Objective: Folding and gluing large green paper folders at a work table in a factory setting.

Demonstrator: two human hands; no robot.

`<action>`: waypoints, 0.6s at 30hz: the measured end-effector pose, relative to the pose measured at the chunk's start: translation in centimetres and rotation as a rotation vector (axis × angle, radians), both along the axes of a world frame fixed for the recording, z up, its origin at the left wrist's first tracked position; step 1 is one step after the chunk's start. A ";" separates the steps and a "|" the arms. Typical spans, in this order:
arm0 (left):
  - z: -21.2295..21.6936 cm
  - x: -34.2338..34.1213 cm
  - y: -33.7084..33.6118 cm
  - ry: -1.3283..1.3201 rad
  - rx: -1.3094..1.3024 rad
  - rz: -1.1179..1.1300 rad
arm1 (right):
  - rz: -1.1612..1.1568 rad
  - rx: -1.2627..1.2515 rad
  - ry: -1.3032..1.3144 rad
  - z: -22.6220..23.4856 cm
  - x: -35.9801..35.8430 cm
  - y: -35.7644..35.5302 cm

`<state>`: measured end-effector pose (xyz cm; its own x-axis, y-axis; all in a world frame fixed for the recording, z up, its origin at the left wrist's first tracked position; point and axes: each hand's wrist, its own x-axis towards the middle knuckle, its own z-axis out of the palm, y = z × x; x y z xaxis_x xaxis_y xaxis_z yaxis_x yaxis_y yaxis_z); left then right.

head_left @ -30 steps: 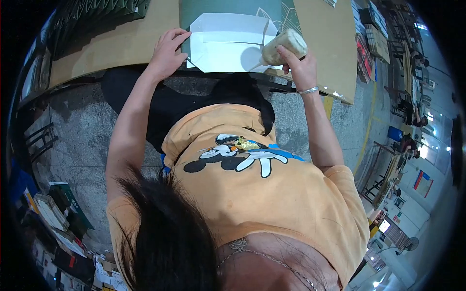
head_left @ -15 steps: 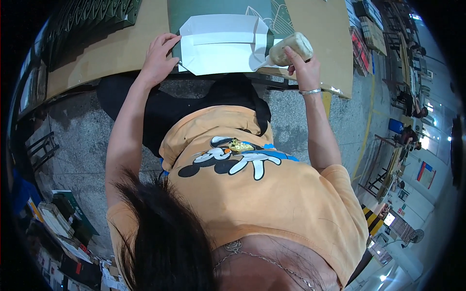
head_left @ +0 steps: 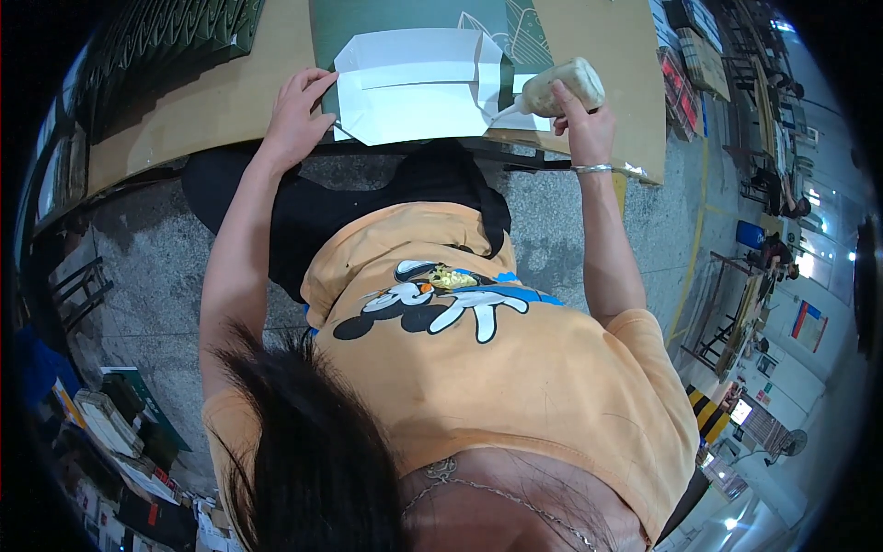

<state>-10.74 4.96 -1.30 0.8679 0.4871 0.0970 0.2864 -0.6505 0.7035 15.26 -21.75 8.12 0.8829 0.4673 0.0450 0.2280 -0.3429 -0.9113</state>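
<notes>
A white cut-cornered piece of card (head_left: 418, 106) with folded flaps lies near the table's front edge, on top of a green printed sheet (head_left: 405, 17). My left hand (head_left: 302, 112) rests at the card's left end, its thumb and fingers apart. In my right hand (head_left: 586, 124) is a whitish squeeze bottle (head_left: 563, 87), held tilted. Its thin nozzle points down and left at the card's lower right corner. Whether the tip touches the card, I cannot tell.
The table (head_left: 612, 55) is covered in brown cardboard. Dark green folded pieces (head_left: 166, 37) stand in a row at its far left. Stacked boards and red bundles (head_left: 679, 97) sit beyond its right side. Other people are at benches far right.
The squeeze bottle in my right hand has shifted slightly right and up, its nozzle moving off the card's right flap. The card and green sheet have slid slightly left. My left hand stays nearly still.
</notes>
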 end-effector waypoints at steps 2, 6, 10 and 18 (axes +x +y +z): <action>0.0 0.0 0.0 0.004 -0.006 0.008 | 0.014 0.014 -0.002 0.2 -0.1 0.1; 0.1 0.1 0.0 -0.002 0.006 0.004 | 0.005 0.036 0.033 0.4 0.6 -0.1; -0.1 -0.1 0.1 -0.011 0.031 -0.007 | -0.024 0.064 -0.005 0.3 0.9 0.2; -0.2 0.0 0.1 -0.005 0.003 -0.004 | -0.032 -0.030 0.035 0.6 -0.1 0.3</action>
<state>-10.79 5.10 -1.51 0.8695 0.4831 0.1027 0.2804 -0.6540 0.7026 15.12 -21.50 8.70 0.8981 0.4398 0.0007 0.1850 -0.3764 -0.9078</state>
